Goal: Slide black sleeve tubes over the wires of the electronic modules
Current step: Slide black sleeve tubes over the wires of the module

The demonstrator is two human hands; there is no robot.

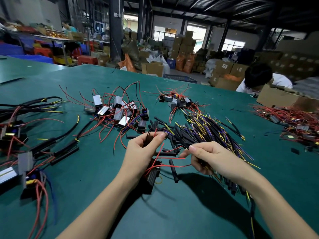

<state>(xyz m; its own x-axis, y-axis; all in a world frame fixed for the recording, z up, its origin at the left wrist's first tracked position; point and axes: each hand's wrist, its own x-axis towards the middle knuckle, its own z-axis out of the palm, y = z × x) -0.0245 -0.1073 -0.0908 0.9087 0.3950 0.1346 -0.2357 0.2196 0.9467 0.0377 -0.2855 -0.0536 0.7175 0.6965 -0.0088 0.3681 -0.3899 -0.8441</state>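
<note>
1. Head view is showing your two bare hands working over a green table (172,213), with many wires around them.
2. Your left hand (143,150) is pinching a thin bunch of dark and red wires (156,135) between thumb and fingers, with the fingers curled around them.
3. A dark ribbed electronic module (152,175) is hanging below this hand, just above the table, and its red wire (170,158) is running toward your right side.
4. Your right hand (210,157) is gripping a bundle of black sleeve tubes (203,135) with yellow and purple wires; the fingers are closing around the near end of the bundle.
5. Loose black tubes (173,169) are lying on the table between your hands and just beyond them.
6. A pile of silver and black modules (117,109) with red wires is lying farther on the table, to the left of the middle.
7. Finished pieces with long black sleeves (57,145) are lying at the far left.
8. A cardboard box (224,67) in the background is carrying a small white label, but I cannot read the writing on it.
9. Another person in a white shirt (265,80) is bending over a box at the right edge.
</note>
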